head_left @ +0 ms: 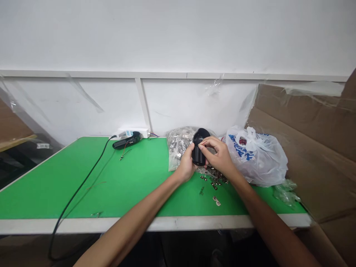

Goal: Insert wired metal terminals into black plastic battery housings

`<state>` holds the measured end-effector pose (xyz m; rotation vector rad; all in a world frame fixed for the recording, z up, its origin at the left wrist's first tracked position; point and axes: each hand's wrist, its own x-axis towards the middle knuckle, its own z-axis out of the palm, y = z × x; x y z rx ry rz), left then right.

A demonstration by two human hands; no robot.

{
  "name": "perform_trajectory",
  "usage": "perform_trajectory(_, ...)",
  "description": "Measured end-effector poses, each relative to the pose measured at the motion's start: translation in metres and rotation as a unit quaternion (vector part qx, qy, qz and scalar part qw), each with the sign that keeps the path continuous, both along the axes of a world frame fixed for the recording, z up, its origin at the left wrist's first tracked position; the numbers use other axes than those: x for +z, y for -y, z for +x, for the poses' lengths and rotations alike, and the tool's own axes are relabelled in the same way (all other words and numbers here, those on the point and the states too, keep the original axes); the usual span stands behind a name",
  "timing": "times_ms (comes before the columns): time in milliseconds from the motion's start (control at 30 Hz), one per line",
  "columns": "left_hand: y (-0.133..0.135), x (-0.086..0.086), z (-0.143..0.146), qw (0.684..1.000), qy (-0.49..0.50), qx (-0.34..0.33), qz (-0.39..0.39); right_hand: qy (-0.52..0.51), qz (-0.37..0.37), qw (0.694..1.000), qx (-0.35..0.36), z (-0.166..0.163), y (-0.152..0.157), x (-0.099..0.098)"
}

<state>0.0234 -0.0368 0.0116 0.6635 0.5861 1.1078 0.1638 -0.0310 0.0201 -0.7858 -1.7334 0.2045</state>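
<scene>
Housing (pixel 199 158), black, stood near-upright over the table (pixel 133 181), long axis up-down, clamped in left hand (pixel 187 166). Right hand (pixel 218 152) met it from the right, 2 fingertips pinched together, seemingly on red wire (pixel 204 142).

A: Which surface bears the objects?

B: A table (pixel 139 185), green-topped with a pale front edge, extending beneath both hands.

A: And left of the left hand (pixel 187 166)?

B: A black device (pixel 122 144) with thin wires, just beside a white power strip (pixel 143 132) at the back; a black cable (pixel 89 173), crossing the top and hanging over the front edge.

A: Behind the hands?

B: A clear bag (pixel 177 142) of small metal pieces.

A: And about the right hand (pixel 219 155)?

B: Below, loose metal parts (pixel 215 182), heaped and scattered; rightward, a knotted white bag (pixel 264 163) with blue print; before it, crumpled clear plastic (pixel 287 193).
</scene>
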Motion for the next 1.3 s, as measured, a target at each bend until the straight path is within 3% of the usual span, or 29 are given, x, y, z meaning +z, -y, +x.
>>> perform_trajectory(433,-0.004,0.004,-0.003,0.998,0.035,-0.053,-0.017,-0.013,-0.057,0.998,0.007,0.005,-0.014,-0.003)
perform_trajectory(700,-0.006,0.006,-0.006,0.995,0.05,-0.084,-0.016,-0.092,-0.123,0.987,0.039,0.01,-0.017,-0.002)
perform_trajectory(933,-0.006,0.003,-0.003,0.995,0.046,-0.086,-0.038,-0.049,-0.092,0.994,-0.011,0.008,-0.014,0.001)
perform_trajectory(1300,0.0,0.009,0.0,0.997,0.021,-0.058,-0.05,0.027,-0.059,0.997,-0.03,0.008,-0.013,-0.002)
